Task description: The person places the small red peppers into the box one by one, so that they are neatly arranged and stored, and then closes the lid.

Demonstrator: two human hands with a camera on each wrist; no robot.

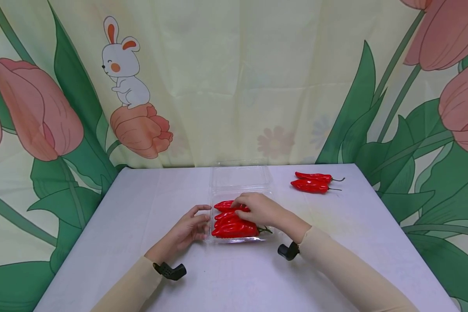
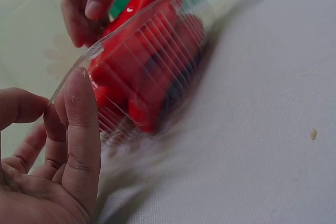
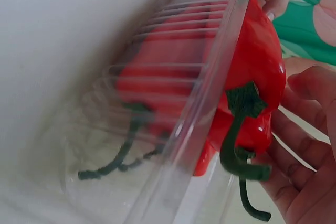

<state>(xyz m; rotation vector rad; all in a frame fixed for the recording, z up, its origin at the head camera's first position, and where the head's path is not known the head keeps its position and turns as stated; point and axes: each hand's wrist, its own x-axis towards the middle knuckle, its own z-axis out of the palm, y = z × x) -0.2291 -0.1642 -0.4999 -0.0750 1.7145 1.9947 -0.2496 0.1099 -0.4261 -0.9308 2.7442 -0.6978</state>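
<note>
Glossy red peppers (image 1: 235,229) lie side by side in a clear plastic box (image 1: 239,241), their green stems (image 3: 241,145) pointing right. My left hand (image 1: 189,227) is at the box's left side; in the left wrist view its thumb and a finger (image 2: 81,129) pinch the box's thin rim. From above, my right hand (image 1: 260,210) reaches into the box and holds the farthest pepper (image 1: 223,206), fingers bent over its far side and thumb on its near side. In the right wrist view the nearer peppers partly cover those fingers (image 3: 289,177).
Attached at the back of the box, its clear lid (image 1: 239,177) stands folded open. Two more red peppers (image 1: 310,186) with thin stems lie at the back right of the white-covered table (image 1: 171,186). Behind the table hangs a printed curtain (image 1: 218,86).
</note>
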